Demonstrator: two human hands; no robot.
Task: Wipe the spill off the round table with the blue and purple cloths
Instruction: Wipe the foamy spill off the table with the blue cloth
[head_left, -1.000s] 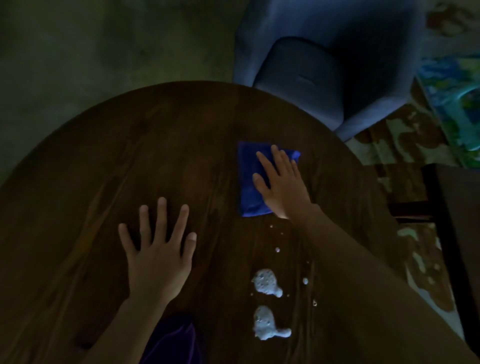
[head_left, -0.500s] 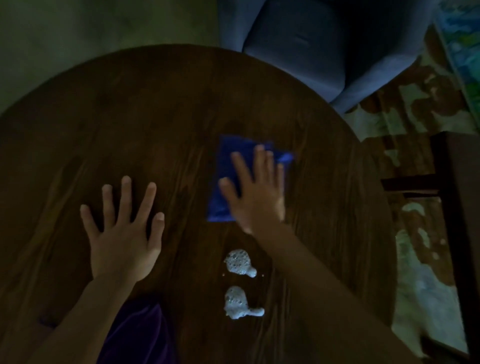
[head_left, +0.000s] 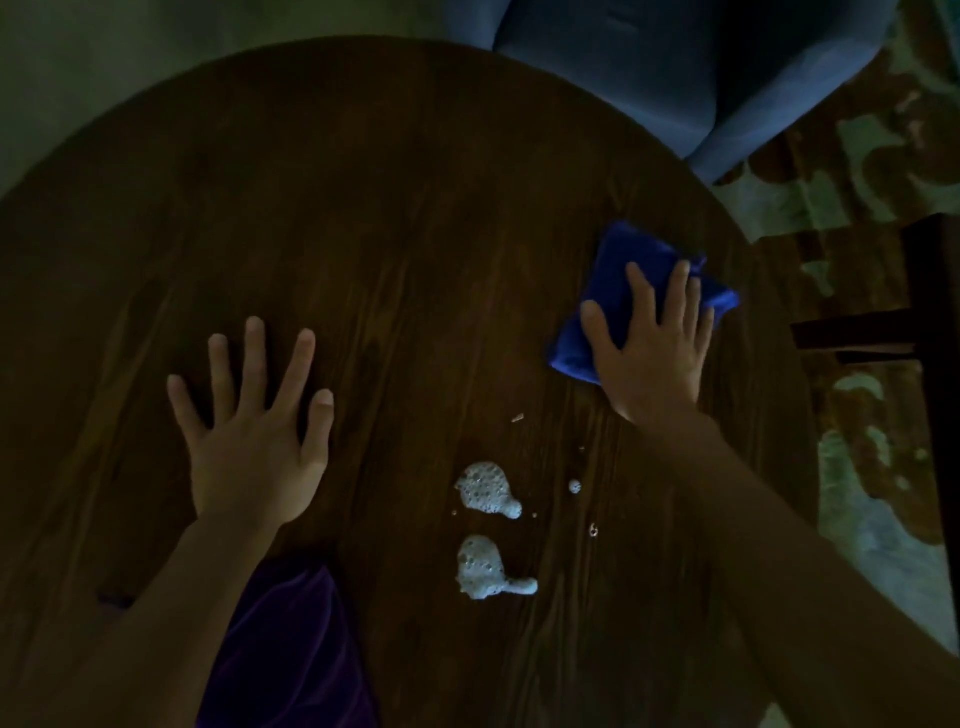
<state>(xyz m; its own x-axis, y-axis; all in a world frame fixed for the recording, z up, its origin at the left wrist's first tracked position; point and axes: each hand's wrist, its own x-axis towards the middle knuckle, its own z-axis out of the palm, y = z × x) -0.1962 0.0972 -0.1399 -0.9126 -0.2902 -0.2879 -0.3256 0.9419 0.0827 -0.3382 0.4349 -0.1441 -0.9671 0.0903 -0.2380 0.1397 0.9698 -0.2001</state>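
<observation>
The room is dim, so the grain of the round table (head_left: 395, 218) and anything lying in its shadows are hard to read, and its near and left edges run out of the frame. The purple cloth (head_left: 291, 654) is only partly seen: the left forearm crosses over its upper left corner and its lower end is cut off at the bottom, so its full shape cannot be told. The blue cloth (head_left: 618, 280) is half covered by the right hand (head_left: 652, 348), with its corners poking out beyond the fingertips and past the thumb. That right hand lies flat, palm down, fingers spread a little and pressed on the cloth rather than curled around it; nothing is pinched or gripped. The left hand (head_left: 254, 431) is also flat on bare wood, fingers splayed wide, touching only the table, well apart from both cloths' visible parts, the purple one lying behind its wrist. The spill (head_left: 485, 491) sits between the two hands, nearer the wrists than the fingertips: two pale foamy blobs, one behind the other, with a few small drops scattered toward the right wrist. Beyond the right fingertips a blue armchair (head_left: 675, 78) is cut off at the top edge.
</observation>
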